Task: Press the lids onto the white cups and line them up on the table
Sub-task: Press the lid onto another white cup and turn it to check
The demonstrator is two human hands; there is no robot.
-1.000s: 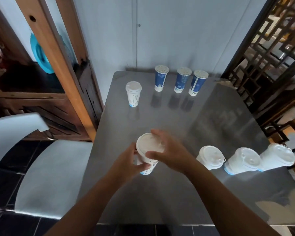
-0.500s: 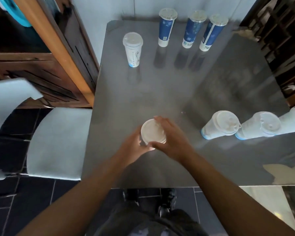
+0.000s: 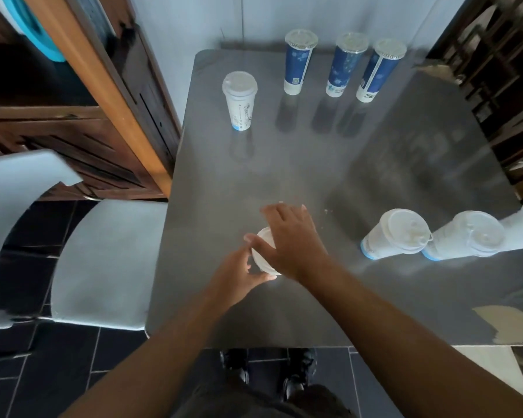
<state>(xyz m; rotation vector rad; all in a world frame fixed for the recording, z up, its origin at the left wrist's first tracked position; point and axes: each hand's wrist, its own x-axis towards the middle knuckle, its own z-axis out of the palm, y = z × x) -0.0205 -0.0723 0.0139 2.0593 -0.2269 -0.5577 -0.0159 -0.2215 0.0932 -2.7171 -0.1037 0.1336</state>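
At the near middle of the table (image 3: pixel 284 164) I see the left hand (image 3: pixel 239 274) curled round the side of a white cup (image 3: pixel 267 269), thumb and fingers pinching it. The right hand (image 3: pixel 292 239) lies palm-down on its lid (image 3: pixel 262 245) with fingers straight. To the right, three lidded white cups (image 3: pixel 396 235) stand in a row reaching the right edge, and at the far side a single lidded white cup (image 3: pixel 240 99) stands left of three blue cups (image 3: pixel 344 66), well apart from the hands.
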